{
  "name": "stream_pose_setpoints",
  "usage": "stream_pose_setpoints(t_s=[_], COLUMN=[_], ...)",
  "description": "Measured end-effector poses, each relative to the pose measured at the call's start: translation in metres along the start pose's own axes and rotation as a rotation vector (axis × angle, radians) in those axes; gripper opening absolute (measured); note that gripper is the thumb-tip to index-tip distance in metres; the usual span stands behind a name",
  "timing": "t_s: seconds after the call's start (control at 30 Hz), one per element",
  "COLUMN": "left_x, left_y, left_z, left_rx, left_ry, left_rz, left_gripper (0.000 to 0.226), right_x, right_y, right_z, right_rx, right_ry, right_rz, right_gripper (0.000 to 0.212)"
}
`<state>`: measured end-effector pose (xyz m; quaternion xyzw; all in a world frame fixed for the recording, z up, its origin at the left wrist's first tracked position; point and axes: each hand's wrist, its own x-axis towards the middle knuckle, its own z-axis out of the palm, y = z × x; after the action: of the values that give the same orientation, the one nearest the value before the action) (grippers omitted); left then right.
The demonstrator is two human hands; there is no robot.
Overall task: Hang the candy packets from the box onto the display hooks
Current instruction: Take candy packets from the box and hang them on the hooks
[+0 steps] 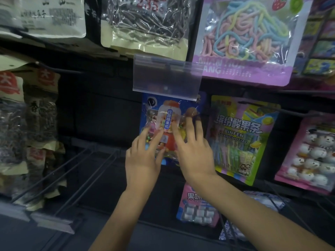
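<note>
Directly below a clear price-tag holder [166, 77] hangs the blue candy-machine packet [168, 120], printed with a red and white gumball dispenser. Its top edge is hidden behind the holder, so whether it sits on a hook cannot be told. The 2 hands are on its front. The left hand [143, 158] lies against the lower left part, fingers straight and spread, tips touching the plastic. The right hand [194, 151] covers the lower right part, its fingers [198, 127] stretched upward and fanned flat on the packet; neither hand curls round it.

Just to the right hangs a green and pink sour-strip packet [241, 142] marked BINFEN SUANGUOTIAO, and beyond it a pink packet of white round candies [311, 156]. Above those is a purple packet of pastel candy strings [246, 37], beside a cream bag of dark strips [145, 24]. Under the right forearm sits a pink packet of small blocks [195, 205]. On the left, long wire hooks [72, 169] jut forward, near seed bags [36, 124].
</note>
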<state>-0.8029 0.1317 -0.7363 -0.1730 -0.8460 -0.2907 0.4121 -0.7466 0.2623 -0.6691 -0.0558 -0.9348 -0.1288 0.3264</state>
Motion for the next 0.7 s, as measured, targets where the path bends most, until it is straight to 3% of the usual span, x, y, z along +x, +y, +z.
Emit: stream_pose_setpoints(t_s=[0.1,0.23,0.5,0.7], left_x=[-0.002,-0.011,-0.039,-0.035], left_y=[0.0,-0.004,-0.018,-0.015], left_z=[-0.003,-0.006,-0.001,-0.01], left_rx=[0.064,0.048,0.076,0.112], left_ry=[0.02,0.045,-0.153,-0.184], left_rz=[0.049,0.126,0.131,0.135], left_gripper=[0.06,0.069,0.092,0.095], right_x=[-0.011,-0.031,-0.038,-0.038], right_y=[0.002,0.004,0.0,-0.003], right_z=[-0.002,-0.001,-0.009,-0.018], right_rx=[-0.014,-0.014,0.003,0.025], right_ry=[-0.04,-0.118,-0.215,-0.269], right_rz=[-0.073,-0.153,-0.2,-0.179], right_gripper=[0.112,0.107,0.1,0.1])
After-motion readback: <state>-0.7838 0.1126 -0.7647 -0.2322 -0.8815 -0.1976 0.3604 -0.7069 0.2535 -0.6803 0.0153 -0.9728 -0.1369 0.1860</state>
